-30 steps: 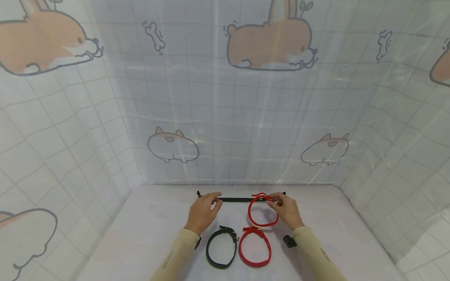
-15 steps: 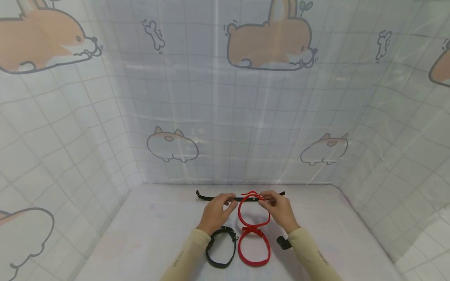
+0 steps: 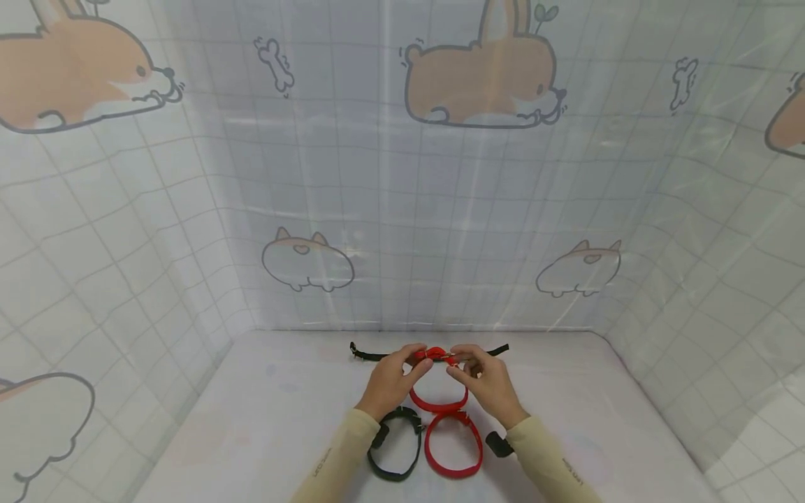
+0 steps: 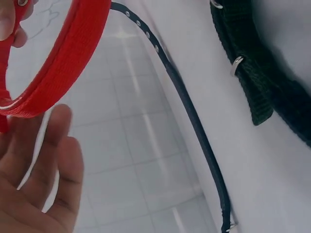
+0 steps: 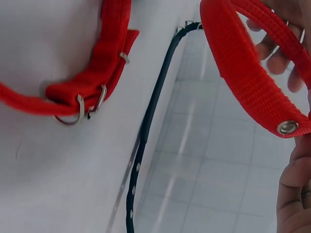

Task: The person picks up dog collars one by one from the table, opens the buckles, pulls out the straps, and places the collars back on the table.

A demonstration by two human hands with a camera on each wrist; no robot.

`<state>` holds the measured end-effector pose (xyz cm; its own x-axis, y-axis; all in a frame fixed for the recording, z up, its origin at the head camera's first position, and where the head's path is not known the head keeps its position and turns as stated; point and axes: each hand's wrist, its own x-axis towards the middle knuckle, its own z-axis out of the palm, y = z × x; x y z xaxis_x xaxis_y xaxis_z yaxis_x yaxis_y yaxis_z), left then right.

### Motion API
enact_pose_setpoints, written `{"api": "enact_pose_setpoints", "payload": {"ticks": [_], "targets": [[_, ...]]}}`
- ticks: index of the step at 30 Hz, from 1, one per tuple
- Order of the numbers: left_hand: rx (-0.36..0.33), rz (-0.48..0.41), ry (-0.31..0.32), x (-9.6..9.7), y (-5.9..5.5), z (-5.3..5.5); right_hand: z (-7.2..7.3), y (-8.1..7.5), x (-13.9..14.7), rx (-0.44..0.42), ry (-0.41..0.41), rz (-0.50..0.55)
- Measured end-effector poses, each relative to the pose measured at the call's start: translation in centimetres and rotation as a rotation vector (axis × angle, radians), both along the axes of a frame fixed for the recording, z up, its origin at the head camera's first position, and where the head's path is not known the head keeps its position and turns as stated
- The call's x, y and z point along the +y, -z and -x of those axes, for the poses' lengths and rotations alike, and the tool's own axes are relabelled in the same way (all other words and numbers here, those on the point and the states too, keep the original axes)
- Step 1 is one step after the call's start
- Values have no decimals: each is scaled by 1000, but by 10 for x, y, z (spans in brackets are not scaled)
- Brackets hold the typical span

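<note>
A red buckle collar (image 3: 438, 406), looped into a ring, is held up between both hands. My left hand (image 3: 390, 381) pinches its top left side between thumb and fingers. On the other side, near the buckle, my right hand (image 3: 493, 388) grips the same collar with thumb and fingertips. Its woven strap (image 5: 252, 73) and a metal eyelet (image 5: 287, 127) show in the right wrist view. In the left wrist view, my left hand's fingers (image 4: 68, 165) lie under the red band (image 4: 73, 63). The hands partly hide the buckle.
Behind the hands, a dark collar (image 3: 369, 356) lies stretched out along the back wall. Nearer on the white surface sit a second red collar (image 3: 454, 473) and a dark green collar (image 3: 391, 475), both looped and side by side. Corgi-printed sheeting (image 3: 415, 279) encloses the space.
The held red collar has moved left with my right hand. My left hand has moved right and taken hold of its other side. The collars on the surface stay put.
</note>
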<state>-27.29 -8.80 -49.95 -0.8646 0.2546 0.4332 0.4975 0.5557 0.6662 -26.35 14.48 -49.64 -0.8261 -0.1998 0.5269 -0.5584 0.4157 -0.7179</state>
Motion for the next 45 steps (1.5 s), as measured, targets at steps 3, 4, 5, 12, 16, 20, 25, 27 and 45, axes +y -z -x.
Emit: {"api": "enact_pose_setpoints", "payload": {"ticks": [3,4,5,12,16,20,25,27,45], "targets": [[19,-44,21,-2,1,-1,-2,0,-4,-10,-18,-15],[27,-49,25,-3,1,-2,-3,0,-4,-17,-21,-27],[40,-48,28,-4,1,-2,-4,0,-5,-22,-25,-41],[131,24,41,-7,0,-9,-7,-5,-7,-10,-70,-147],[182,86,62,-7,-3,-15,-9,-12,-7,13,-84,-213],[207,129,103,-5,-6,-21,-12,-21,-8,48,-102,-265],[156,117,136,-3,-8,-28,-17,-27,-8,33,-117,-263],[132,109,144,-3,-8,-29,-19,-29,-8,22,-131,-253],[272,129,120,-2,-4,-30,-33,-30,-7,-34,-113,-271]]}}
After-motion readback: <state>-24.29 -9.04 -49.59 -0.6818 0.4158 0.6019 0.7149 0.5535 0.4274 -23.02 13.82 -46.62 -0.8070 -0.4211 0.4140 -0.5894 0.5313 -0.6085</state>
